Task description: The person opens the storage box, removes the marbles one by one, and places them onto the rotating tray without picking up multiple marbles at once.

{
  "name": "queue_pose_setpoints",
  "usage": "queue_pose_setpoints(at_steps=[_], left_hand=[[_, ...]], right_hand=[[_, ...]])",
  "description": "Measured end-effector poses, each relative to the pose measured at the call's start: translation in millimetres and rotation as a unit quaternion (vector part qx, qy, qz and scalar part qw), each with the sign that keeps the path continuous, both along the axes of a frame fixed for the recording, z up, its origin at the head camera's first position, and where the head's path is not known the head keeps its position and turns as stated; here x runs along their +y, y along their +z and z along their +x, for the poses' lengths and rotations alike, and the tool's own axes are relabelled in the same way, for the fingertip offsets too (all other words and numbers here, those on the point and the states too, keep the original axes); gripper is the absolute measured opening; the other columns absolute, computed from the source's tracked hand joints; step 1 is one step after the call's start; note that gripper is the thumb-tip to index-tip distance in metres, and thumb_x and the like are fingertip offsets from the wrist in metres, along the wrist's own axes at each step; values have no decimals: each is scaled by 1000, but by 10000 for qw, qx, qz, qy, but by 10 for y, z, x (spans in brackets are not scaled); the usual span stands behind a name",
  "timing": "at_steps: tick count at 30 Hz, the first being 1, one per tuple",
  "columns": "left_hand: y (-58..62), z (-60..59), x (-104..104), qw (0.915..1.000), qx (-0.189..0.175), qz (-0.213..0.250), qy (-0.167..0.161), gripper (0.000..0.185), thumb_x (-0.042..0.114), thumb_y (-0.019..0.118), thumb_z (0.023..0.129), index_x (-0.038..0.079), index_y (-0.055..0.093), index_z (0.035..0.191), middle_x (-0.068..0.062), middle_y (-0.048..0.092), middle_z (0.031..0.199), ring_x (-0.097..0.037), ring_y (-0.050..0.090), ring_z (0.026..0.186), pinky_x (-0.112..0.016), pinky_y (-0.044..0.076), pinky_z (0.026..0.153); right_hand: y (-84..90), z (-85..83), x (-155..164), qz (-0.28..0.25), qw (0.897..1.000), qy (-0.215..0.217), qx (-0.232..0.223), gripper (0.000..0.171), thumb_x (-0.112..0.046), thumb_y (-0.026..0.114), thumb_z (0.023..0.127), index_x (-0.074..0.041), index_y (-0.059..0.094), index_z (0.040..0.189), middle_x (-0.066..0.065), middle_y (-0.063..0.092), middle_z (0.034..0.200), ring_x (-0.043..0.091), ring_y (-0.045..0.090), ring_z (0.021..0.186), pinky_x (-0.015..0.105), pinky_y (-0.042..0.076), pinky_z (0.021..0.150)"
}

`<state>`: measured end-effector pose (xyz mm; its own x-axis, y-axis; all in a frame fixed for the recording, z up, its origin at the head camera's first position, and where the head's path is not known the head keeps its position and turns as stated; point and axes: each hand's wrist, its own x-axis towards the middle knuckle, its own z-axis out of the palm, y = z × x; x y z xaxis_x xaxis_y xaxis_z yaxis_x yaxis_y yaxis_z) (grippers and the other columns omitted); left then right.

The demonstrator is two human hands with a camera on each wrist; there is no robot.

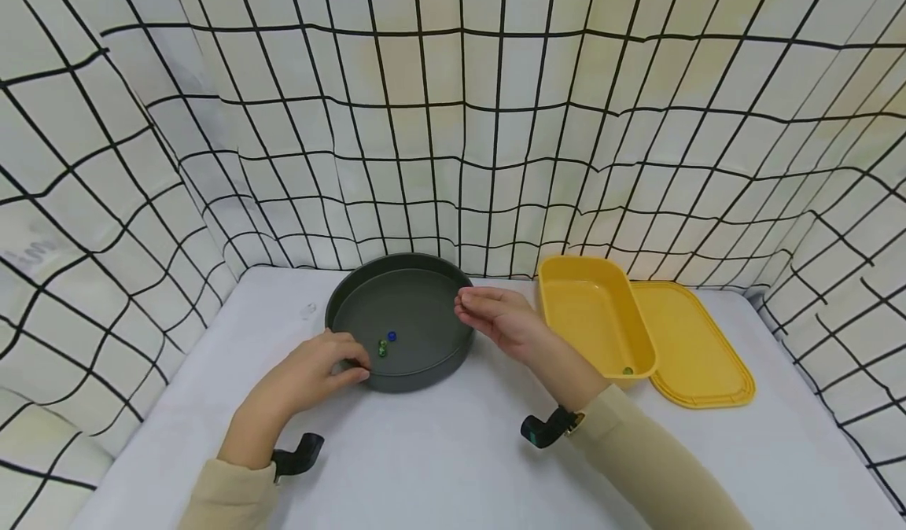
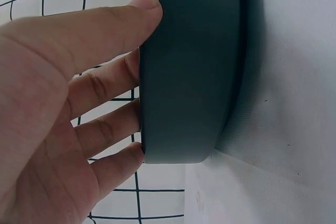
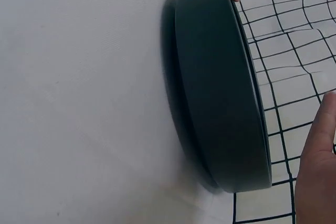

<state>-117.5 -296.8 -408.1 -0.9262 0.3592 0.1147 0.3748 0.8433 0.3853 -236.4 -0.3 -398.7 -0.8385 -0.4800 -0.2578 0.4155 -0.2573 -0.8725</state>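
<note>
A round dark grey pan (image 1: 425, 310) sits on the white table. Several small beads lie in it: green beads (image 1: 382, 349) and a blue bead (image 1: 392, 336). My left hand (image 1: 311, 373) grips the pan's near-left rim; in the left wrist view the thumb (image 2: 144, 14) presses the outer wall while the other fingers reach over the edge. Over the right rim hovers my right hand (image 1: 499, 322), its fingers together and fairly straight. Only part of it shows in the right wrist view, and nothing can be seen in it. Beyond its wrist stands a yellow box (image 1: 587, 302).
One green bead (image 1: 627, 370) lies in the yellow box's near corner. A flat yellow lid (image 1: 697, 349) rests on the table right of the box. White cloth walls with a black grid (image 1: 481, 133) enclose the table (image 1: 439, 459) at the back and sides.
</note>
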Motion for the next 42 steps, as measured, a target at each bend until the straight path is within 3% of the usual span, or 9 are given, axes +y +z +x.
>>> queue_pose_setpoints(at_steps=[12, 20, 23, 31, 42], left_hand=[[23, 17, 19, 10000, 54, 45, -26, 9, 19, 77, 88, 27, 73, 91, 19, 60, 90, -12, 60, 88, -34, 51, 79], [22, 23, 5, 10000, 71, 48, -9, 10, 19, 77, 88, 27, 73, 91, 18, 61, 89, -11, 59, 87, -34, 51, 78], [18, 18, 0, 10000, 55, 60, -17, 10, 19, 76, 88, 28, 72, 91, 18, 60, 89, -11, 59, 87, -33, 50, 78], [6, 12, -2, 10000, -6, 43, -37, 9, 21, 76, 89, 29, 72, 92, 19, 60, 90, -11, 58, 88, -34, 50, 78], [10, 13, 3, 10000, 29, 30, -69, 9, 20, 76, 89, 28, 73, 92, 18, 61, 90, -11, 58, 87, -33, 50, 78]], right_hand=[[-49, 17, -316, 503, 9975, 66, 494, 32, -5, 69, 93, 7, 63, 122, 10, 73, 102, 15, 72, 88, 27, 58, 84], [-119, 52, -525, 1121, 9852, 382, 1237, 29, -6, 72, 91, 7, 68, 116, 16, 72, 110, 15, 72, 89, 36, 58, 89], [-151, 53, -567, 1504, 9751, 420, 1572, 27, -8, 74, 90, 6, 70, 113, 11, 74, 105, 15, 73, 89, 34, 58, 87], [-220, 52, -602, 2531, 9337, 821, 2396, 19, -14, 76, 89, -3, 76, 105, 3, 72, 98, 15, 70, 88, 29, 59, 81], [-224, 26, -631, 3217, 8928, 1281, 2882, 11, -18, 77, 89, -12, 79, 97, -3, 72, 93, 11, 67, 82, 27, 57, 75]])
